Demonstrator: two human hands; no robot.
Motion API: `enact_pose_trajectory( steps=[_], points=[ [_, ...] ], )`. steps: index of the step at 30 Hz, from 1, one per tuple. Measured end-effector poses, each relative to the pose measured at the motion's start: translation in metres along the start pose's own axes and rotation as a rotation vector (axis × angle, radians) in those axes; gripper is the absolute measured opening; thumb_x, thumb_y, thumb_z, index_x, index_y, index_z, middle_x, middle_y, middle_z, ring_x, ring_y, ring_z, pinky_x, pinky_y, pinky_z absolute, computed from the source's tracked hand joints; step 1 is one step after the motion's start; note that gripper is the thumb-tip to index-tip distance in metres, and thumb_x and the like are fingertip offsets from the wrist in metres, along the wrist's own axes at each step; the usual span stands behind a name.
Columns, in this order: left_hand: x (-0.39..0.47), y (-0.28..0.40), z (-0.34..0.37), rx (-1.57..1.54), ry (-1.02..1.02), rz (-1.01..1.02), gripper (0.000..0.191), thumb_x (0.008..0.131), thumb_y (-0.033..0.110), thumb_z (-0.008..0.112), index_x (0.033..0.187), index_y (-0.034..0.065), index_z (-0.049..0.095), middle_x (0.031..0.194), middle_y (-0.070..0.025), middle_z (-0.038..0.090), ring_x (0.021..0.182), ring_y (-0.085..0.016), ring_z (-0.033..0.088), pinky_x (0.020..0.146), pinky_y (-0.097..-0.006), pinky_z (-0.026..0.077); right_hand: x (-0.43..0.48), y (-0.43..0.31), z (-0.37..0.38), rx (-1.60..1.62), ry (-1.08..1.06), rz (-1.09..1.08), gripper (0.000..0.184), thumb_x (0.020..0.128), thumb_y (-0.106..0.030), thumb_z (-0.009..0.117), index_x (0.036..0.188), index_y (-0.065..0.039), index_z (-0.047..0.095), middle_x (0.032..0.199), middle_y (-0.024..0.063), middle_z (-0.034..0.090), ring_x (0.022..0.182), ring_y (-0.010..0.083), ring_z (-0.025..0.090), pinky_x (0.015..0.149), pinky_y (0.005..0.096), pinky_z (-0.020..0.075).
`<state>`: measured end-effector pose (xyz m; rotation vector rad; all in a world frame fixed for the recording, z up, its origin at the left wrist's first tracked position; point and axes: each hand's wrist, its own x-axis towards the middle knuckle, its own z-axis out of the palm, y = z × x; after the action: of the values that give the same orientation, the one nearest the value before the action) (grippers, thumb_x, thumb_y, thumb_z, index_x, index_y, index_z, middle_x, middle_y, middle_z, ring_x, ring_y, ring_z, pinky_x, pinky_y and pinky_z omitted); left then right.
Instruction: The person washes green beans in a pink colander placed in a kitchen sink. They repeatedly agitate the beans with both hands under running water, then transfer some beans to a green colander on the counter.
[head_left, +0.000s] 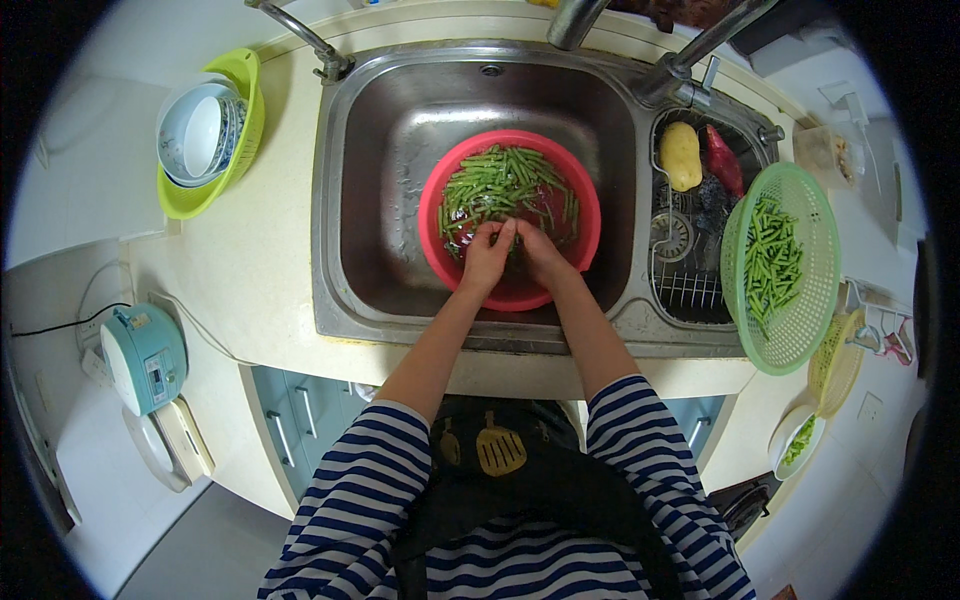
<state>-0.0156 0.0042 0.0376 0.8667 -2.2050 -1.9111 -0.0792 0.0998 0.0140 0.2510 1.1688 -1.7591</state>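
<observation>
A red plastic basin (433, 247) sits in the large steel sink, holding water. Cut green bean pieces (499, 176) float in it, mostly toward its far side. My left hand (487, 253) and my right hand (540, 251) meet over the near half of the basin. Their thumbs and fingertips are bent together and touch or nearly touch. Any small thing pinched between them is hidden by the fingers. Some green shows just below the fingertips.
The steel sink (382, 187) has a smaller right bowl with a potato (681, 156), a red-skinned root vegetable (724, 159) and a wire rack (686, 289). A green colander (817, 300) of cut beans overhangs it. Bowls (202, 135) in a lime basket (255, 124) and a teal rice cooker (150, 360) stand left.
</observation>
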Motion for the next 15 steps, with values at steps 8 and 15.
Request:
enact_pose_trajectory(
  steps=[8,15],
  points=[
    [-0.004,0.005,0.003,-0.392,-0.380,-0.676,0.029,0.093,0.039,0.045,0.095,0.0109,0.051,0.073,-0.0003,0.048,0.051,-0.010,0.040,0.042,-0.0235,0.028,0.003,0.002,-0.010,-0.106,0.184,0.209,0.044,0.087,-0.044,0.047,0.107,-0.006,0.057,0.100,0.0050,0.057,0.090,0.0149,0.049,0.078,0.0320,0.0394],
    [0.000,-0.027,0.013,-0.081,-0.131,-0.540,0.039,0.091,0.027,0.038,0.104,-0.0043,0.058,0.090,-0.0160,0.062,0.078,-0.026,0.058,0.066,-0.0363,0.044,0.007,0.023,-0.002,-0.426,0.002,0.033,0.068,0.089,-0.053,0.041,0.131,0.000,0.040,0.133,0.0130,0.043,0.124,0.0246,0.038,0.102,0.0345,0.0272]
  ],
)
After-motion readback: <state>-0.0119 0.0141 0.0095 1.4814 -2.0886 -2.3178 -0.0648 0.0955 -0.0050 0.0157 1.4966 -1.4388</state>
